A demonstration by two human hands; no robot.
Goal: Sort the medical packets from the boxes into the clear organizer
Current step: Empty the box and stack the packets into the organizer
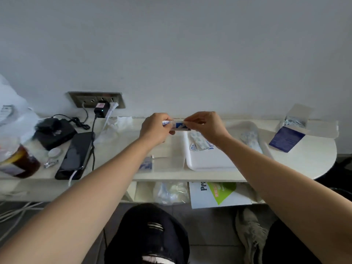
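Our left hand (155,128) and right hand (206,126) each pinch one end of a small white-and-blue packet (176,125), held level between them above the table. Fingers curl over both ends. Its blue print is too blurred to read, and we cannot tell whether it is a flat packet or a slim carton.

Just under the right hand lies a pale tray (209,159) with loose packets (200,143) at its far end. Their blue lettering is partly covered by the right wrist, and any dividers in the tray are hard to make out. Further right stands an open blue box (289,134), its label unreadable.

Left of the left hand a dark phone (76,155) lies with a cable plugged in. A brown jar (17,161) beyond it is blurred and cut by the edge.

Below our forearms, on a lower shelf, a white sheet (219,193) shows "Pr" beside a green patch.
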